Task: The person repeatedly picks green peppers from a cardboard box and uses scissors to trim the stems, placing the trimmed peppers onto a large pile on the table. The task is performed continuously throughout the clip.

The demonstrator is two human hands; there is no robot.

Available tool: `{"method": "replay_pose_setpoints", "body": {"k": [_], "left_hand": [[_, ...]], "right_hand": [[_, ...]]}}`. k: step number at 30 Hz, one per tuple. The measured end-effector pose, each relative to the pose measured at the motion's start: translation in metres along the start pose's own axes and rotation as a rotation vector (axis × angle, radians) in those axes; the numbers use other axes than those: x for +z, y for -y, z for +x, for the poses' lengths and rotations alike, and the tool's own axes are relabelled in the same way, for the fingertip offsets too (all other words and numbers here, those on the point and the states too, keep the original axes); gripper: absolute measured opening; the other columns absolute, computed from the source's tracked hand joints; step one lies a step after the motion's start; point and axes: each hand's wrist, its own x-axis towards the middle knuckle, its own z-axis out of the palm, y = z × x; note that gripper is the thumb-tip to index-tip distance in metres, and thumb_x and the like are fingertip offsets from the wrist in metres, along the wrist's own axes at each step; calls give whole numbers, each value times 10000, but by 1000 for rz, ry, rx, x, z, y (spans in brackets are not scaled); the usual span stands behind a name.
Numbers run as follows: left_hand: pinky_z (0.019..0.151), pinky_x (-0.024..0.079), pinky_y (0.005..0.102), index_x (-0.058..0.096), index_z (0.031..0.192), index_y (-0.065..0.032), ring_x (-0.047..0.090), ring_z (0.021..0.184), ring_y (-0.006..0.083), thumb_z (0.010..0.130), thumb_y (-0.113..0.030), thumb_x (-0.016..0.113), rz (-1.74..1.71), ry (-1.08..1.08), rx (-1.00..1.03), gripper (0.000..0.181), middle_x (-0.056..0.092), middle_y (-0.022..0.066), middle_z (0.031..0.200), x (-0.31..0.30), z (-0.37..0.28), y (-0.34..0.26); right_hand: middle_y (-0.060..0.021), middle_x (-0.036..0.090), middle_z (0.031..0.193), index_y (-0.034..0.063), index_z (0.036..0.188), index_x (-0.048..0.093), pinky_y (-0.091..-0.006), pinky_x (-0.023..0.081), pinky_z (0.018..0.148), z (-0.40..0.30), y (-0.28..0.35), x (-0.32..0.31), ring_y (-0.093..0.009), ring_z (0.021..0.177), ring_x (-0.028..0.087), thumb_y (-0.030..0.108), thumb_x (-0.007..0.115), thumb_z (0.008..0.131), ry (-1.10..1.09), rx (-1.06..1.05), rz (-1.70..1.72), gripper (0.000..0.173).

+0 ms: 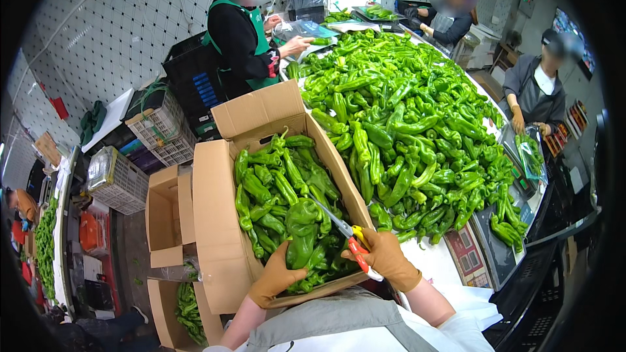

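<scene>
An open cardboard box (222, 254) full of green peppers (274, 181) stands right in front of me. My left hand (275, 274), in an orange-brown glove, holds a large, wrinkled green pepper (301, 227) above the others in the box. In my gloved right hand (389, 256) is a pair of scissors (359, 249) with red and yellow handles. Their blades point up and left over the peppers, near the top of the held pepper. Whether the blades touch a stem I cannot tell.
A large heap of green peppers (415, 122) covers the table on the right, beside a digital scale (472, 254) carrying peppers. Two more cardboard boxes (164, 210) sit low on the left. A person in a green apron (259, 34) and two others work around the table.
</scene>
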Motion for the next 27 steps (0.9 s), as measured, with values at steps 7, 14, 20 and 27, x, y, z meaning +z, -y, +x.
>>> {"method": "replay_pose_setpoints", "body": {"k": [7,14,20,27], "left_hand": [[796,495,294,454,1198,-15,587,868,161,710,4,710,-555,297,-150,552,574,52,941,15,-7,-11],[873,460,369,407,1270,-39,566,854,170,746,9,664,-798,404,-76,585,547,76,982,24,3,-20],[867,451,359,400,1271,-31,564,997,210,774,13,642,-847,352,-1,554,556,86,1014,39,13,-16],[654,489,248,530,1088,-39,588,826,145,805,-7,601,-685,182,-160,293,591,73,944,46,3,-22]], "right_hand": [[-46,548,650,3,856,590,-277,417,555,-10,-2,9,-125,588,493,366,752,771,27,168,476,406],[-44,588,806,45,933,519,-222,453,637,-19,5,35,-88,703,547,393,536,929,348,278,1052,349],[-67,600,846,81,1059,540,-256,491,603,-33,-1,62,-138,679,573,427,539,917,404,523,1399,374],[-79,638,841,75,1061,541,-287,516,577,-8,-61,148,-178,691,631,219,639,880,243,496,1811,250]]}}
